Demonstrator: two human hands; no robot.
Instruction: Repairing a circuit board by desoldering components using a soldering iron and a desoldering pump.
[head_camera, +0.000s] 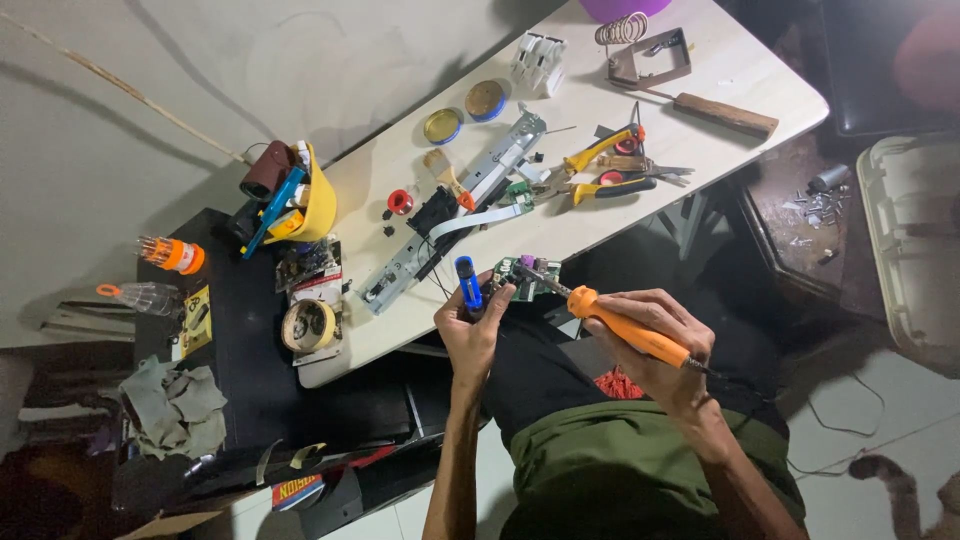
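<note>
Circuit board (527, 277), small and green, sits just past the near edge of the white table (740, 70), held over the person's lap. The left hand (470, 325) is closed around a blue-handled tool (467, 283) and props the board from its left side. The right hand (665, 345) is wrapped around the orange soldering iron (625, 325), whose tip meets the board.

Open room lies mostly to the right, over the dark floor beyond the table's long edge; to the left the table corner and a black stand (240, 390) crowd close to the left forearm.

On the tabletop, two round shallow tins (465, 112) lie open; what they hold is too small to tell. A yellow bowl (312, 205) at the far-left corner is tipped on its side and stuffed with tools, a blue one among them. Yellow-handled pliers (600, 150) and a long metal chassis (460, 215) lie mid-table, well apart from the hands.
</note>
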